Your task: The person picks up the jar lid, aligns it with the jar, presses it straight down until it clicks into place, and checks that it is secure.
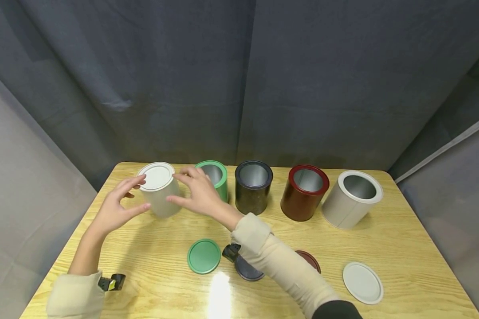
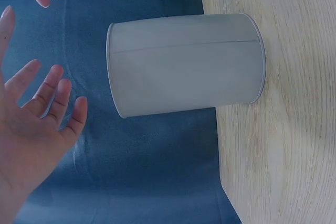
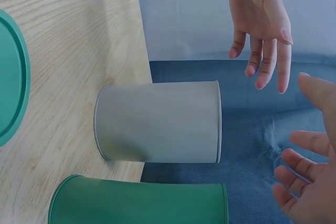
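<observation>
A white can (image 1: pixel 162 203) stands upright at the table's far left with a white lid (image 1: pixel 157 177) on its top. My left hand (image 1: pixel 117 206) hovers by its left side, fingers spread and thumb apart. On the other side, my right hand (image 1: pixel 199 192) is held with loosely bent fingers. Both wrist views show a gap between the hands and the can; the left hand (image 2: pixel 39 114) and right hand (image 3: pixel 312 171) are above its rim level, holding nothing. Behind the right hand is an open green can (image 1: pixel 222 191), partly hidden.
Farther right stand an open black can (image 1: pixel 252 197), a dark red can (image 1: pixel 301 206) and another white can (image 1: pixel 345 208). Nearer lie a green lid (image 1: pixel 204 256), a black lid (image 1: pixel 248 270), a dark red lid (image 1: pixel 312 260) and a white lid (image 1: pixel 363 283). The right sleeve partly covers two lids.
</observation>
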Demonstrator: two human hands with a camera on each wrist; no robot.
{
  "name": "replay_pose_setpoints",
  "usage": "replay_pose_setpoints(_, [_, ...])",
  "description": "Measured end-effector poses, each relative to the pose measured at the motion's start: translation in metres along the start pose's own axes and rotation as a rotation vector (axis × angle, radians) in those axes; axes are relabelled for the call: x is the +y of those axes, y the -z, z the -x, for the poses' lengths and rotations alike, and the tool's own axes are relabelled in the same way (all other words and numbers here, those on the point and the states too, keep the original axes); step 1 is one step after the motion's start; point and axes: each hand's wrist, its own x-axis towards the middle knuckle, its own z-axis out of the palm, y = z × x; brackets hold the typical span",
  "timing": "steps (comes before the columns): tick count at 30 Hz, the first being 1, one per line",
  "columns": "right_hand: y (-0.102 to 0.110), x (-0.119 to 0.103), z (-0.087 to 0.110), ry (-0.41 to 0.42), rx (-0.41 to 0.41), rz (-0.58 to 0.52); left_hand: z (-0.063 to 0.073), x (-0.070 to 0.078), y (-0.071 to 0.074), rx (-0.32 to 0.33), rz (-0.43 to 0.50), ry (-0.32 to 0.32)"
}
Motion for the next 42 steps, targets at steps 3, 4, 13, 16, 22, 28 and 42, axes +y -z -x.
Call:
replay_pose_setpoints(3, [0.001, -0.001, 0.003, 0.001, -0.008, -0.003, 0.001, 0.003, -0.001, 0.001, 0.005, -0.010])
replay_pose_setpoints(4, [0.001, -0.001, 0.004, 0.002, -0.010, -0.006, 0.002, 0.004, -0.001, 0.001, 0.004, -0.013])
replay_pose_setpoints(13, [0.005, -0.001, 0.015, 0.033, -0.005, -0.017, 0.005, 0.010, -0.010, 0.013, 0.020, -0.043])
replay_pose_setpoints(16, [0.007, -0.001, 0.020, 0.039, -0.008, -0.028, 0.007, 0.011, -0.012, 0.015, 0.040, -0.048])
replay_pose_setpoints(22, [0.008, 0.001, 0.030, 0.044, -0.018, -0.042, 0.011, 0.016, -0.017, -0.015, 0.057, -0.055])
replay_pose_setpoints(28, [0.008, 0.003, 0.037, 0.066, 0.006, -0.066, 0.014, 0.015, -0.024, -0.047, 0.061, -0.097])
replay_pose_setpoints(42, [0.013, 0.003, 0.054, 0.077, 0.017, -0.098, 0.017, 0.060, -0.025, -0.066, 0.065, -0.141])
